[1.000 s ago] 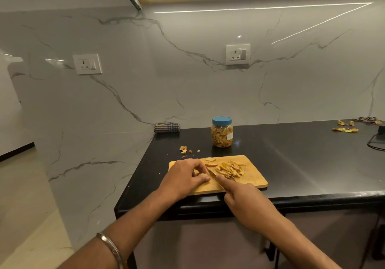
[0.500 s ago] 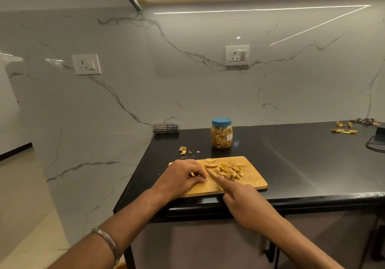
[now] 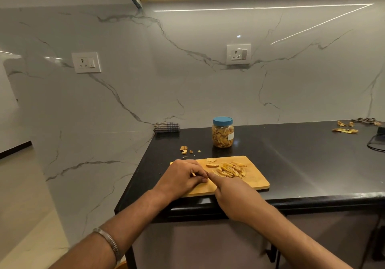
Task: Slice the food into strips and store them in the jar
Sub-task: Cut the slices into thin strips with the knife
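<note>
A pale wooden cutting board (image 3: 253,180), matt and smooth with faint marks, is lying on a black countertop (image 3: 302,164) whose polished stone-like surface is gleaming and throwing back soft reflections of the light. Behind it, the wall (image 3: 187,77) is showing a glossy, marble-look finish with grey veins, mirroring the ceiling light strip. The jar (image 3: 222,136) at the far side of the board is looking like clear plastic under a smooth blue plastic lid (image 3: 222,121). A checked woven cloth (image 3: 166,127) is sitting folded in the far left corner. A shiny metal bangle (image 3: 108,243) is circling the left wrist. The white wall sockets (image 3: 238,54) are looking like glossy plastic.
</note>
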